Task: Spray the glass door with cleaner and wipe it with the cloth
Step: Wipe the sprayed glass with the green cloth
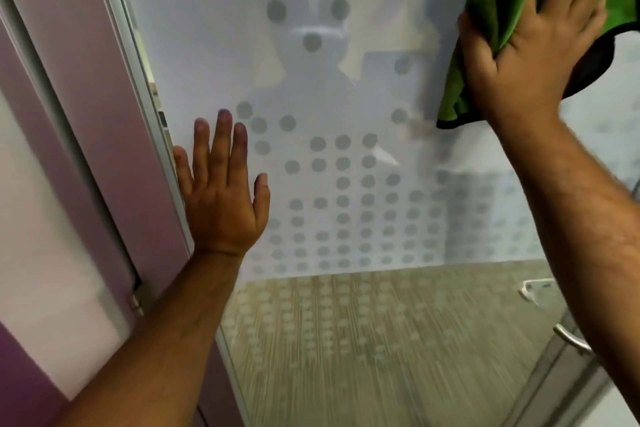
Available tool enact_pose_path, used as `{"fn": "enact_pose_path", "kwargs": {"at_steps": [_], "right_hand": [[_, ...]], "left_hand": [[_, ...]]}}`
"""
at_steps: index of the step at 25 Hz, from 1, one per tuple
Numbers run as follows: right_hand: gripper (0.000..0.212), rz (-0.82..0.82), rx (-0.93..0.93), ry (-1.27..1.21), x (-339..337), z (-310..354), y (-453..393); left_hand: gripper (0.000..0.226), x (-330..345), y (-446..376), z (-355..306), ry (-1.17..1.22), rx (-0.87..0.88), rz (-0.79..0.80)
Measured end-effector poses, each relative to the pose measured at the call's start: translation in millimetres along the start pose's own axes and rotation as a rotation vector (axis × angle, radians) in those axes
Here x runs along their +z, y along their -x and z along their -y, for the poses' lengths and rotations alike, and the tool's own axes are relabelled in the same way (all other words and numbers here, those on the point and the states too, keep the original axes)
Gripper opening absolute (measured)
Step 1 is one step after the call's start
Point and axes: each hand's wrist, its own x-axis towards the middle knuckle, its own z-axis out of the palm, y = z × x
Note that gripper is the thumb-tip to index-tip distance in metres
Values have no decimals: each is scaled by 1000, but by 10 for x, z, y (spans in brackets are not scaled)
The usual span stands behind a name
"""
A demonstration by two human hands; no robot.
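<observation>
Up at one o'clock on the glass door (346, 87), the right hand (530, 59) has the green cloth (498, 3) pinned flat against the pane, fingers spread wide across the bunched fabric, thumb hooked round its lower fold at nine o'clock of the palm. That open palm looks chosen to push a broad patch of cloth onto the glass, which suits wiping better than a pinch would. A dark edge of the cloth hangs loose below the wrist, toward five o'clock.

Down at seven o'clock, the left hand (221, 191) lies flat on the pane, empty, fingers straight and slightly fanned, thumb out toward three o'clock. It sits just beside the door frame (138, 80), and I'd judge it's bracing the door so it doesn't swing under the wiping pressure.

No spray bottle anywhere in view, so this reads as the wiping stage. Frosted dots (343, 163) crowd the middle of the pane, and a metal handle (571, 340) peeks in at four o'clock.
</observation>
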Motion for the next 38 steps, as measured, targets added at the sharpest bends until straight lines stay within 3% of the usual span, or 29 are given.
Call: {"fn": "enact_pose_path", "kwargs": {"at_steps": [4,10,13,15,18,20,24,26,28,33,35,38], "right_hand": [[83,30,-206,-41,128,195,961],[97,423,-642,-142,222,408,3025],[90,579,-984,-69,247,130,3755],[88,599,-1088,5,235,-181,3849],[93,566,-1031,102,147,-649,3606],[98,503,-862,110,24,-932,3320],[111,447,-196,58,-206,-1184,2613],[103,372,128,-81,-243,-1029,2274],[92,263,271,-156,-236,-769,1877],[85,100,331,-229,-213,43,634],[83,98,184,-183,-192,505,279],[82,60,-193,-46,-71,1172,347]], "left_hand": [[72,-16,-4,-29,1,12,-6],[70,-84,47,-62,16,9,-7],[73,-68,58,-40,33,30,-20],[73,-70,57,-28,35,38,-25],[74,-69,56,-22,47,42,-23],[75,-66,63,-21,51,43,-20],[76,-51,71,-35,48,32,-9],[77,-41,88,-35,44,22,-7],[77,-46,86,-41,45,28,-4],[76,-41,90,-37,70,29,-5],[75,-40,107,-40,82,36,2],[75,-44,93,-31,73,40,13]]}}
